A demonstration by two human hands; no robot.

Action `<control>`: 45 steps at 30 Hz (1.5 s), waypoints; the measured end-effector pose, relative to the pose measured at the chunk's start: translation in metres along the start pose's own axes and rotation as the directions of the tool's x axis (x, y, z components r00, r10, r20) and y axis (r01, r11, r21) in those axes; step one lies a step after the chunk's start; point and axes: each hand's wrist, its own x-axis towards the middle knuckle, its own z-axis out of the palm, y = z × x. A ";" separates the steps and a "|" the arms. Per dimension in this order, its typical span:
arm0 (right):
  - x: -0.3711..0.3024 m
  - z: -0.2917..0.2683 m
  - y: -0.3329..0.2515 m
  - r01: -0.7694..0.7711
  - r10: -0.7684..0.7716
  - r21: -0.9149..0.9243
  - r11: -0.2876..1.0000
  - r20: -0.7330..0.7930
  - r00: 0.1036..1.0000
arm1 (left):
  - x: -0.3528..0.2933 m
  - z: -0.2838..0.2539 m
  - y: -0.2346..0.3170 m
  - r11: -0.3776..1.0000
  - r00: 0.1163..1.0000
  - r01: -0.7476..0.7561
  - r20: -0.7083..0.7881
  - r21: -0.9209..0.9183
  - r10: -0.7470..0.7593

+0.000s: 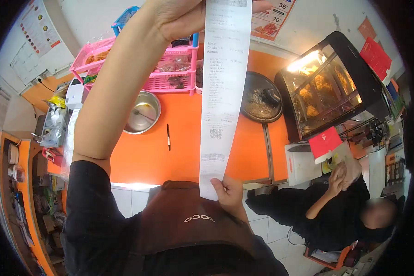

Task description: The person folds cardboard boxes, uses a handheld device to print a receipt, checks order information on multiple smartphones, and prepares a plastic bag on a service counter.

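Note:
A long white printed receipt [221,87] is stretched upright before me, above an orange table [179,156]. My left hand [183,19] is raised at the top edge of the view and grips the receipt's upper part. Most of its fingers are hidden behind the paper or cut off, with one fingertip showing past the right side. Down near my dark apron [170,216], my right hand [230,191] pinches the receipt's lower end, thumb in front. Beyond my left forearm, a slim dark-and-white pen [169,137] lies on the table beside a steel bowl [143,115].
Pink basket shelves [170,80] with bagged items stand at the back left. A round dark pan [262,108] sits right of the receipt, beside a lit glass food warmer [322,87]. A co-worker [336,207] in black is at the right, near a white cutting board [303,165].

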 end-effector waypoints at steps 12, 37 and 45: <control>-0.005 0.002 0.014 -0.028 0.028 -0.002 1.000 0.022 0.999 | -0.002 0.003 0.005 0.997 0.999 -0.041 0.015 0.069 0.040; -0.006 0.015 0.002 0.117 -0.114 0.040 0.992 -0.075 0.991 | -0.014 0.007 0.011 0.993 0.997 -0.075 0.034 0.091 0.072; -0.011 0.009 0.009 0.106 -0.105 0.011 0.994 -0.025 0.994 | -0.016 0.008 0.012 0.994 0.998 -0.068 0.023 0.082 0.066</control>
